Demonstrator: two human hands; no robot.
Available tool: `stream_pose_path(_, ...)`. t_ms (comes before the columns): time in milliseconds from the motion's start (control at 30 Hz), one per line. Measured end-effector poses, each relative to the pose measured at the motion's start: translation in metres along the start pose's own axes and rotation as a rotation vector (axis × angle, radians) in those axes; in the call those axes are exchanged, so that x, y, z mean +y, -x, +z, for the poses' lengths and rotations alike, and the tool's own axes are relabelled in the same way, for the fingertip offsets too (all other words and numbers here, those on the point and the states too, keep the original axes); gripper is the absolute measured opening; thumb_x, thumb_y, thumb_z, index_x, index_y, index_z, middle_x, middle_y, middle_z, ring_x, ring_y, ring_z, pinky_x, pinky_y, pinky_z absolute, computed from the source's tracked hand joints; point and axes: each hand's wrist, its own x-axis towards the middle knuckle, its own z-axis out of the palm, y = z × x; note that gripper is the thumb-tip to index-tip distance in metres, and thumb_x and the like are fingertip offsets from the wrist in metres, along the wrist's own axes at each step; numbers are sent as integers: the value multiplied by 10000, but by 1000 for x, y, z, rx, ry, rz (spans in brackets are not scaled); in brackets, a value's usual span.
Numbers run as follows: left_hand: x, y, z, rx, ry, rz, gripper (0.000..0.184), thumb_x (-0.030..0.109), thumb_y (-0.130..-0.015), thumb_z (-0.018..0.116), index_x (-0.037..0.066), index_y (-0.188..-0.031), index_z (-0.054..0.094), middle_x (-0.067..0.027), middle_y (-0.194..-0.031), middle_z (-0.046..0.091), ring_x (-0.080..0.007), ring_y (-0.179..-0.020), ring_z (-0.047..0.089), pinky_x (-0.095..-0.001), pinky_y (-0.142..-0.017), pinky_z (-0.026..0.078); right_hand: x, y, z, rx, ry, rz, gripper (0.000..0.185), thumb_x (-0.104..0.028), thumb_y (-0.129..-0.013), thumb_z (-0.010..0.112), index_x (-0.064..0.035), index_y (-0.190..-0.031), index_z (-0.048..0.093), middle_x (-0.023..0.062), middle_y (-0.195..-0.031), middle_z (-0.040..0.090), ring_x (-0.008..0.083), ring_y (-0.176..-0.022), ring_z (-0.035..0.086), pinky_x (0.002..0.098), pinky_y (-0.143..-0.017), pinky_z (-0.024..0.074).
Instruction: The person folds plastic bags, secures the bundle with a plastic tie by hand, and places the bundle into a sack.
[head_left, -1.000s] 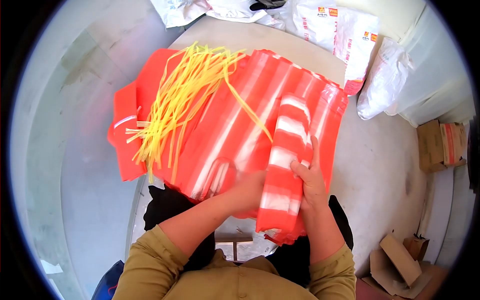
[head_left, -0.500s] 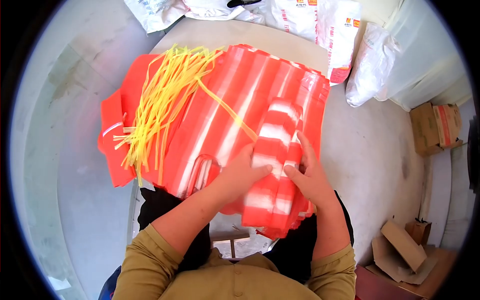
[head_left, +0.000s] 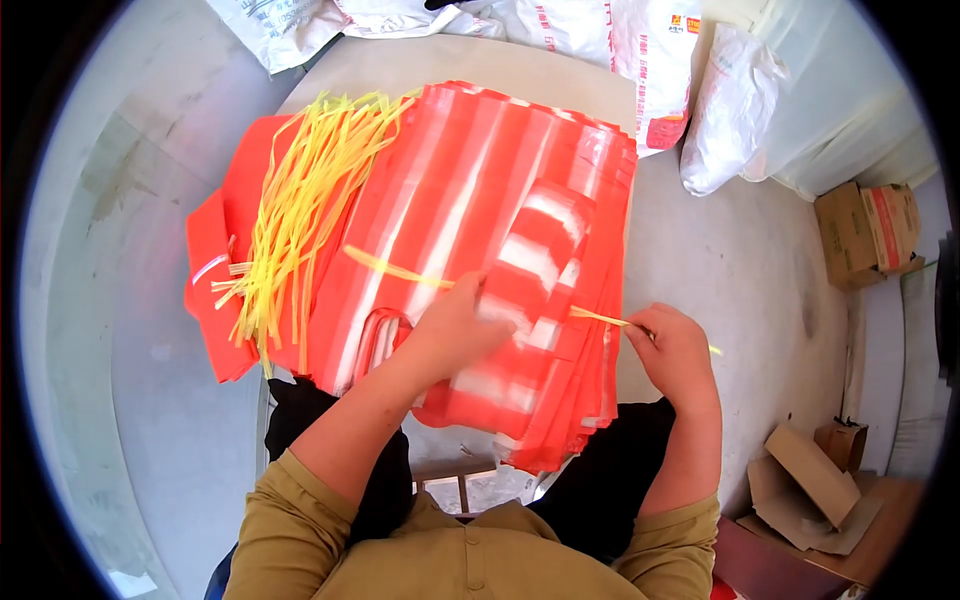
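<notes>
A folded bundle of red-and-white striped plastic bags (head_left: pixel 545 250) lies on a wide stack of the same bags (head_left: pixel 455 190). My left hand (head_left: pixel 455 335) is at the bundle's left edge, its fingers blurred, so its grip is unclear. To the right of the stack, my right hand (head_left: pixel 675 345) pinches one end of a yellow strip (head_left: pixel 600 316). This strip passes at the bundle, and its other end sticks out left of my left hand. Many loose yellow strips (head_left: pixel 310 200) lie in a heap on the left side of the stack.
Plain red folded plastic (head_left: pixel 207 285) hangs at the left edge of the pale table (head_left: pixel 400 65). White printed sacks (head_left: pixel 665 70) stand behind it. Cardboard boxes (head_left: pixel 865 235) are at the right, with an opened carton (head_left: pixel 810 490) lower right.
My right hand has left the bundle and moved right, now holding the strip's end. The strip now shows on both sides of the bundle. My left hand has shifted slightly left.
</notes>
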Motion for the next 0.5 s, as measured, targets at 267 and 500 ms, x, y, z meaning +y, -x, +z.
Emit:
stream_pose_path(267, -1, 0, 0, 8, -26, 11, 607, 253, -860, 821, -51, -1324, 573, -195, -1206, 698, -265, -1111, 686, -372, -950, 535, 0, -1, -11, -283, -836, -290, 96, -79, -963, 696, 0, -980, 748, 109, -1196, 718, 192, -1105, 665, 351, -936, 508)
stream_pose_path(500, 5, 2, -2, -6, -67, -21, 585, 256, -862, 822, -45, -1301, 578, -193, -1170, 695, -253, -1092, 682, -378, -928, 537, -55, -25, 31, -226, -932, -192, 239, -75, -1029, 631, 19, -1223, 735, 128, -1302, 705, 223, -1206, 661, 355, -1028, 503)
